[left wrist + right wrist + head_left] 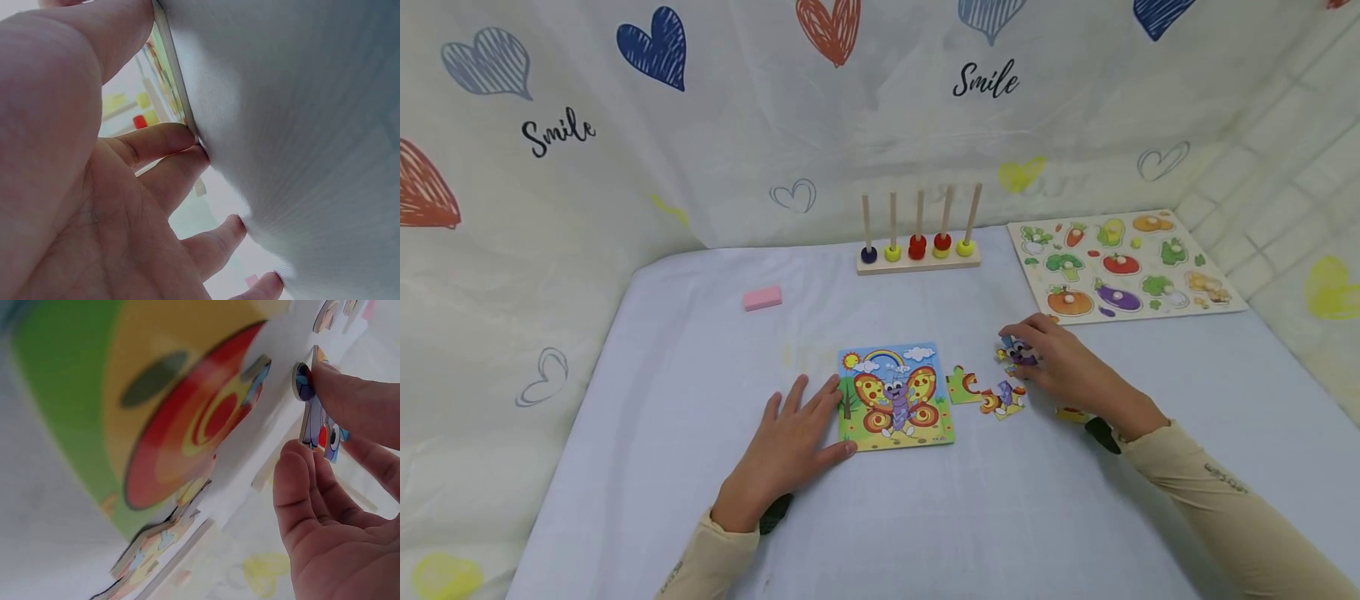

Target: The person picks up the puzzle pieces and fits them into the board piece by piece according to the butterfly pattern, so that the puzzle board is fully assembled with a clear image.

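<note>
A square butterfly puzzle board (895,362) lies on the white-covered table. My left hand (790,446) rests at its left side, fingers spread, with the thumb and index fingertip touching the board's edge. To the right, my right hand (1063,367) pinches a jigsaw piece (315,415) with a purple butterfly face between thumb and fingers, tilted up off the table. A green corner jigsaw piece (959,388) and a jigsaw piece with the purple body (1004,400) lie between board and hand. Another jigsaw piece (1071,415) is partly hidden under the right wrist.
A wooden peg abacus (917,265) with coloured beads stands at the back. The vegetable peg board (1131,265) lies at the back right. A pink block (762,298) sits at the back left. A printed cloth (880,108) hangs behind the table.
</note>
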Available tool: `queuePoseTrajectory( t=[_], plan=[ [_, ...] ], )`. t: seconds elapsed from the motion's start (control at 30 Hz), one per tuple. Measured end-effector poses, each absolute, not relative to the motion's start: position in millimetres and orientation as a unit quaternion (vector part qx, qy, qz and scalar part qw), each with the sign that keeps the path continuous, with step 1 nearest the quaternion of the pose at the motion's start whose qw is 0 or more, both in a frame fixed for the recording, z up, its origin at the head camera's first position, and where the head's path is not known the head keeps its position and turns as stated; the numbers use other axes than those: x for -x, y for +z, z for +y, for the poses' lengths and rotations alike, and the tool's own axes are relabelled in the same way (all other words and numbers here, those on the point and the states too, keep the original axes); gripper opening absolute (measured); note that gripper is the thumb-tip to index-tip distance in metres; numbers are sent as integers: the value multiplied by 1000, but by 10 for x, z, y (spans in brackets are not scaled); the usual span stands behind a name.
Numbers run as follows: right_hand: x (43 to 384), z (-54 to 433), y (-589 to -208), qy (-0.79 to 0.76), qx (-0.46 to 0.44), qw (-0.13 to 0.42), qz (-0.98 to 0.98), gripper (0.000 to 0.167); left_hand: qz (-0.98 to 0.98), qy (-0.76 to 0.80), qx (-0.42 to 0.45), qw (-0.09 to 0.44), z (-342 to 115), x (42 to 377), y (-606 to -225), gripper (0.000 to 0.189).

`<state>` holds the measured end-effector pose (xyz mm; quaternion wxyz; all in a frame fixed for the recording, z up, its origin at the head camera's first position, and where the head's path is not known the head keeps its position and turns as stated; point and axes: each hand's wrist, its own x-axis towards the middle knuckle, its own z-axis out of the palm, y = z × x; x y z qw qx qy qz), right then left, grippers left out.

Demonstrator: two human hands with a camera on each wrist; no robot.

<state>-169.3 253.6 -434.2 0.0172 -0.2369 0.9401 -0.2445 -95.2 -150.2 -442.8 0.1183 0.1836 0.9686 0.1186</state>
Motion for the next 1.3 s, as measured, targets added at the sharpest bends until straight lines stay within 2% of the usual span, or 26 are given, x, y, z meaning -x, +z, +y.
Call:
queuePoseTrajectory(
  t=[0.33,0.73,1.3],
  plan=[
    [1691,2531,-4327,-258,258,-26,931,45,969,116,-181,121,-1498,968,-4437,80],
    [1696,2594,-4323,-278,236,-35,931,38,969,114,-178,127,-1493,979,-4448,81],
    [1698,2558,-4336,-374,153,9,915,21,968,122,-179,125,-1502,978,-4448,80]
  ],
)
